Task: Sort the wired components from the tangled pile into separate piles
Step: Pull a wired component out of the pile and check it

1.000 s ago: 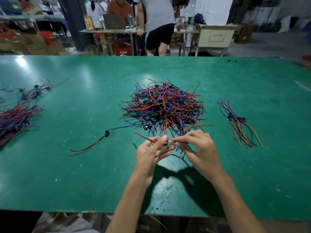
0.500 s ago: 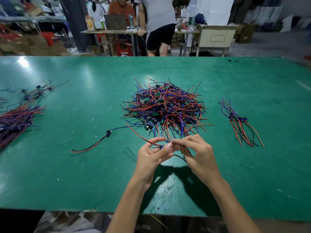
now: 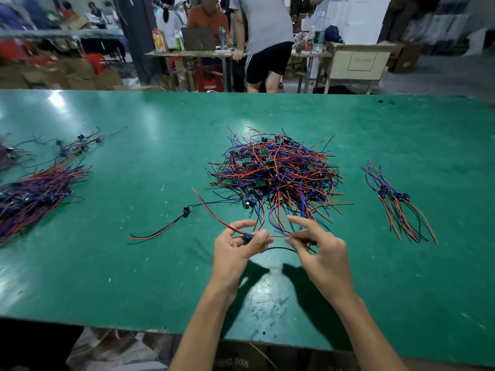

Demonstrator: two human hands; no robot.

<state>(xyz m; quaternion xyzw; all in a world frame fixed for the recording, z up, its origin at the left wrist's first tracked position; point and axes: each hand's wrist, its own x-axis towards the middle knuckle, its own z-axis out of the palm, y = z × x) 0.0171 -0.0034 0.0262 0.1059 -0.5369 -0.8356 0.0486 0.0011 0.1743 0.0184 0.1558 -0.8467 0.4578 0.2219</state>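
Observation:
A tangled pile (image 3: 276, 175) of red, blue and black wired components lies in the middle of the green table (image 3: 134, 277). Just in front of it my left hand (image 3: 235, 253) pinches a small dark component (image 3: 247, 236) whose red wire runs up and left. My right hand (image 3: 318, 250) pinches the red and black wires leading right from that component. One single component (image 3: 186, 211) with red and black wires lies on the table to the left of my hands.
A small sorted bundle (image 3: 396, 204) lies at the right. A large bundle (image 3: 34, 194) and a looser group (image 3: 80, 145) lie at the far left. Beyond the table's far edge, people stand and sit at desks. The near table edge is by my forearms.
My hands have drawn apart, stretching the component's wires between them. The red wire has come free of the pile and now sticks out to the upper left.

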